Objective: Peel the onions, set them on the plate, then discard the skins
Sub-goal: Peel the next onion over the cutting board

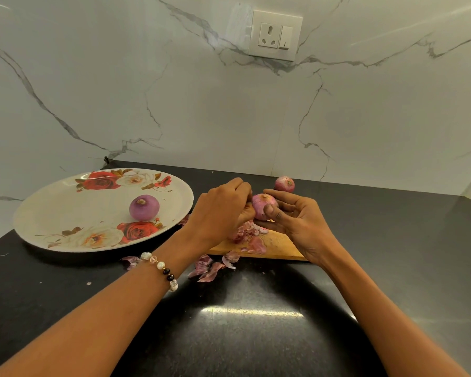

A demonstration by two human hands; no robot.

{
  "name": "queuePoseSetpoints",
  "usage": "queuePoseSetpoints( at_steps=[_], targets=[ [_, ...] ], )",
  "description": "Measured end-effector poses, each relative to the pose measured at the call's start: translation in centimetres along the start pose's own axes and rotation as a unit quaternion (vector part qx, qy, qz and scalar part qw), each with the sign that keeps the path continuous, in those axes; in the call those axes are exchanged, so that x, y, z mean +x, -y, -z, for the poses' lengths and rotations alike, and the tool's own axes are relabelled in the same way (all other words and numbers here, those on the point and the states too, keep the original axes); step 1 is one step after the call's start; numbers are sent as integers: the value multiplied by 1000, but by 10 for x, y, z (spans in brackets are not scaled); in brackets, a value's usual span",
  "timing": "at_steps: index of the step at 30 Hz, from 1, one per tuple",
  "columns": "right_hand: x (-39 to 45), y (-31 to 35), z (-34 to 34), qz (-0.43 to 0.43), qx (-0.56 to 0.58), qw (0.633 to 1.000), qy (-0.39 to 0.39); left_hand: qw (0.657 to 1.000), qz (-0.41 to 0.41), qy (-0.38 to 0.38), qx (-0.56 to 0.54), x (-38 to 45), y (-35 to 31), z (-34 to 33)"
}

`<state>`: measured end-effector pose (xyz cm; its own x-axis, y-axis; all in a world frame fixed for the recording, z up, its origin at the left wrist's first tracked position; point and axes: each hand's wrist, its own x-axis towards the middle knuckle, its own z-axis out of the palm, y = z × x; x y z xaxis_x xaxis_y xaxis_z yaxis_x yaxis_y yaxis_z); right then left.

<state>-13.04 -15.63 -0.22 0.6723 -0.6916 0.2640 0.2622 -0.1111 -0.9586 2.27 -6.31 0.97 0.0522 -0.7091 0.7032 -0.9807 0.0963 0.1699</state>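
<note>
The right hand (297, 221) is holding a small pink-purple onion (264, 206) just above the far end of a light wooden chopping board (278, 247), its thumb pressing on the near face of the bulb and its fingers (279, 197) curling round the far side. The left hand (220, 210), with a bracelet of white, clear and dark beads (162, 268) at its wrist, is meeting the onion from the left; its fingers are curling in against the bulb's left side, seemingly pinching at the skin there, though the fingertips themselves are hidden.

A second onion, smooth and purple (144, 207), is sitting on a large oval white plate printed with red and white roses (52, 213), which is resting on the glossy black stone worktop (256, 336) to the left of the hands. A third small onion with reddish papery skin (284, 184) is lying on the worktop just beyond the right hand, near the wall.

Loose purple onion skins (252, 240) are lying scattered on the chopping board beneath the hands, and more of them are spilling onto the worktop along the board's near edge.

Behind everything a white marble-patterned wall (174, 104) is carrying a white socket and switch plate (275, 35).
</note>
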Motion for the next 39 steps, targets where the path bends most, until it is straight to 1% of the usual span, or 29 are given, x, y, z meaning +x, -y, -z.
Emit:
queuePoseSetpoints(
  at_steps=[4, 10, 13, 16, 18, 20, 21, 24, 29, 34, 39],
  targets=[
    [-1, 1, 0, 0, -9, 1000, 2, 997, 42, 22, -60, 1, 4, 0],
    [-1, 1, 1, -2, -4, 1000, 3, 982, 111, 40, -145, 3, 4, 1],
    [0, 1, 1, -3, 2, 1000, -2, 972, 143, 40, -180, 2, 6, 3],
    [0, 1, 2, -3, 3, 1000, -7, 966, 161, 19, -201, 3, 7, 3],
    [0, 1, 2, -3, -1, 1000, -7, 962, 159, -7, -222, 4, 7, 4],
    [0, 0, 1, -2, 0, 1000, -3, 963, 133, -7, -235, 5, 7, 6],
    [0, 0, 1, -2, -1, 1000, 0, 968, 109, 2, -224, 5, 7, 6],
    [0, -1, 2, -4, -8, 1000, 2, 989, 43, 20, -143, 3, 10, 3],
    [1, -2, 2, -6, -6, 1000, 2, 994, 9, -19, -110, 2, 11, 3],
    [1, -3, 3, -3, -8, 1000, 0, 995, 15, -21, -100, 0, 8, 3],
    [1, -2, 2, -1, -11, 1000, 4, 989, 71, -19, -128, 2, 8, 2]
  ],
)
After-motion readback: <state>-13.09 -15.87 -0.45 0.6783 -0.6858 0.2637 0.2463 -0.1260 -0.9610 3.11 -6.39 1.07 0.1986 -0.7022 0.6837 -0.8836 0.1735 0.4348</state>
